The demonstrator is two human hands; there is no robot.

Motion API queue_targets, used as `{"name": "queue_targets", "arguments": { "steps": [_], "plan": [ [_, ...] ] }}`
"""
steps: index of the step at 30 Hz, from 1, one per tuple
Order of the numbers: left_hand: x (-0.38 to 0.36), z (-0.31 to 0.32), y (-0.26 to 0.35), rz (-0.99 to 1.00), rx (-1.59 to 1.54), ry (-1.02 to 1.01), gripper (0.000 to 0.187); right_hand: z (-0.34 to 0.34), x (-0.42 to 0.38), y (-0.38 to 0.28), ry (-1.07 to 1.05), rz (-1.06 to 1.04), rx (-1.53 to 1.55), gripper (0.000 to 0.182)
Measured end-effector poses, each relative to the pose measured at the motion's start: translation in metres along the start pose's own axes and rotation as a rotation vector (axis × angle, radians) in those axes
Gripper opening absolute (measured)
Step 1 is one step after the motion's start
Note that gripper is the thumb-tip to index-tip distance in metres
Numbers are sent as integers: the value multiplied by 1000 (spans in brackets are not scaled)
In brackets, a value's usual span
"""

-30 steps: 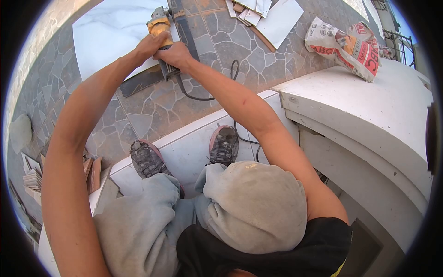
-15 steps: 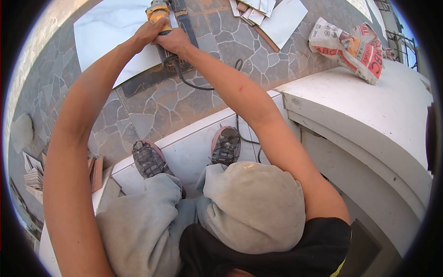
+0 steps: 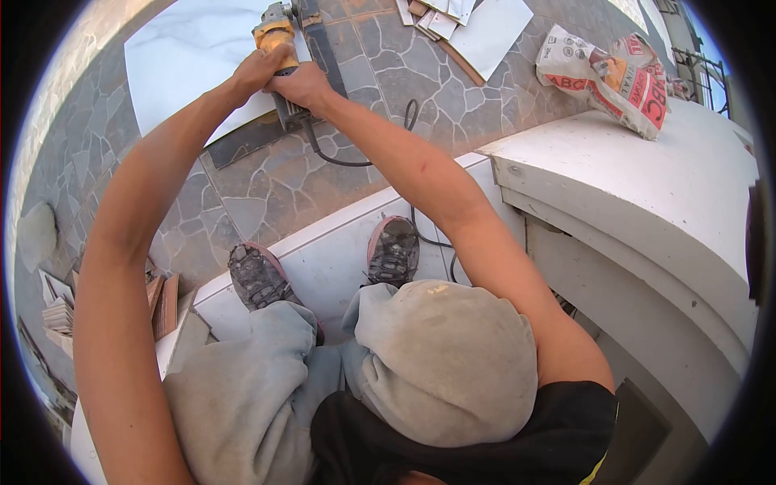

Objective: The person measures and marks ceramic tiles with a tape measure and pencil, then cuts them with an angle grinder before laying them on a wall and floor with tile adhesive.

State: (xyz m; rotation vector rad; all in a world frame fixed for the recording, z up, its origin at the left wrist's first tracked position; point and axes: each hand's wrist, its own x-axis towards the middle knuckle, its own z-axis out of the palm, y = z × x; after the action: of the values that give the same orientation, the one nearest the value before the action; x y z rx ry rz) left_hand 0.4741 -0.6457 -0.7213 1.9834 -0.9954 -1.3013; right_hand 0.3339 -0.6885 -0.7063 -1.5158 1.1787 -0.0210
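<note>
Both arms reach forward to a yellow and grey angle grinder [image 3: 276,34] at the top of the view. My left hand [image 3: 260,68] is closed round its yellow body, and my right hand [image 3: 304,86] grips the darker rear part just behind. A large white tile [image 3: 182,61] lies on the stone-patterned floor under and left of the tool. Dark bars [image 3: 246,141] frame the tile's near and right edges. From the grinder's rear a black cable [image 3: 343,162] runs right and down past my feet. The grinder's disc is not clearly visible.
Tile offcuts [image 3: 477,36] lie at the top, right of the grinder. A cement bag [image 3: 606,77] leans by a white curved ledge [image 3: 630,170]. My shoes [image 3: 394,252] rest on a white tiled step [image 3: 323,234]. More tile pieces [image 3: 61,314] stand at the left.
The grinder and both hands have shifted slightly toward me, and more of the grinder's head shows. The whole view has moved slightly.
</note>
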Motion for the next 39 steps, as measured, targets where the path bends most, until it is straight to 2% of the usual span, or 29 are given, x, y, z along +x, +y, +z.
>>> {"name": "queue_targets", "arguments": {
  "steps": [3, 7, 13, 15, 19, 21, 25, 27, 31, 34, 39],
  "plan": [
    [-4, 0, 6, -79, -70, -26, 54, 0, -4, 0, -1, -9, -3, 65],
    [-12, 3, 9, -19, -63, 8, 58, 2, -5, 3, 19, 0, -4, 66],
    [-2, 5, -1, -92, -70, 4, 59, 0, -9, 1, -13, 24, 17, 65],
    [-3, 2, -1, 50, 14, 11, 62, 0, -8, -2, 6, 34, -4, 65],
    [5, -4, 2, -15, -24, -28, 56, 2, 1, -3, 13, -14, 36, 65],
    [1, -4, 7, -52, -72, -1, 66, 4, 7, -1, 43, -34, -11, 65],
    [-4, -2, 5, 29, -10, 7, 67, 7, 9, 7, 46, -57, -4, 66],
    [0, 0, -1, -42, 15, -19, 42, 6, 0, 2, 54, -4, -35, 67],
    [2, 3, -8, -24, 16, -25, 43, 0, -12, -3, -8, 31, -7, 67],
    [8, 5, -13, -128, -22, -9, 43, 2, -11, -1, -2, 44, 21, 66],
    [-6, 4, -3, 55, 55, -14, 46, 1, -12, 0, -5, 40, 17, 65]
  ]
}}
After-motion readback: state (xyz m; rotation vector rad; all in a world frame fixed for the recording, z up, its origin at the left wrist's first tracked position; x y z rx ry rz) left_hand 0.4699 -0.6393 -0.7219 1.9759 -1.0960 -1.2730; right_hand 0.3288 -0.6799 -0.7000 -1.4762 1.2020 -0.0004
